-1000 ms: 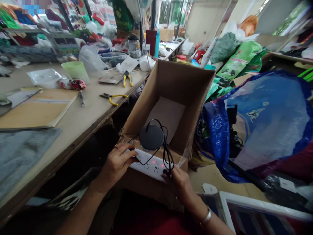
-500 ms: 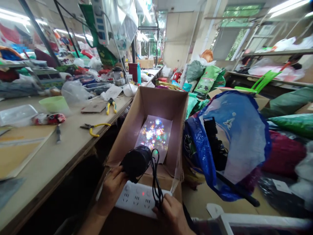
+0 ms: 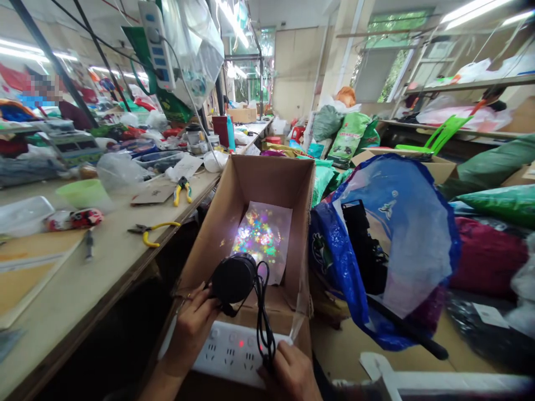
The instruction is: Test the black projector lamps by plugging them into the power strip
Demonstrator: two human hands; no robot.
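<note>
My left hand [image 3: 194, 320] is closed on the side of a round black projector lamp [image 3: 234, 283], held over the near end of an open cardboard box [image 3: 273, 175]. Coloured spots of light fall on a white sheet [image 3: 278, 267] on the box floor. A bundled black cable [image 3: 262, 312] hangs from beside the lamp down to my right hand [image 3: 292, 367]. The fingers of that hand are closed at the cable's lower end, by the right end of a white power strip [image 3: 221, 351]. Red lights glow on the strip. Whatever plug the right fingers cover is hidden.
On the workbench [image 3: 112, 267] to the left lie yellow-handled pliers [image 3: 156, 229], green-and-yellow pliers [image 3: 183, 190] and a pale green bowl [image 3: 83, 195]. Right of the box stands a blue bag [image 3: 343, 278] with black items inside. A green chair [image 3: 443, 133] is farther back.
The light pattern on the sheet has changed, with more coloured spots to its left and below. The lamp has turned slightly, and the camera view has shifted a little. Both hands keep their hold.
</note>
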